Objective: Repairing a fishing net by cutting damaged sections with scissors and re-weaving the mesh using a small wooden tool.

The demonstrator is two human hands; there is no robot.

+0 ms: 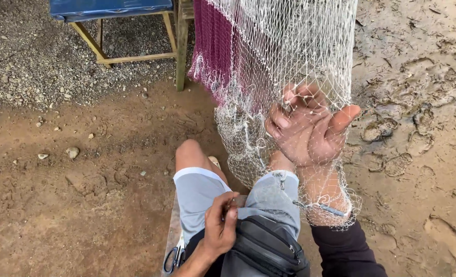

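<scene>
from the head view, looking down at a seated person: the right hand [310, 131] is raised palm-up inside the white net [289, 56], fingers curled and pinching a few meshes near the fingertips, thumb stuck out to the side. the net hangs from above and drapes over that wrist and the dark sleeve [343, 246], so the forearm is wrapped in mesh. a thin silvery netting needle [322, 208] lies across the wrist, threaded into the mesh. behind the white net hangs a maroon net [215, 46].

the left hand [220, 225] is low at the lap, closed in a pinch on something small by the grey shorts [202, 190]; i cannot tell what it has, maybe a thread end. a black waist bag [261, 249] sits at the belly, and scissors [175, 256] lie on the bench edge beside the left thigh. a wooden stool with a blue seat [115, 9] stands well apart on the gravel.

to my eye, mending goes best if the raised hand keeps the meshes taut and spread, so each knot lands even, and the loose net is kept off the wrist to avoid snagging.
</scene>
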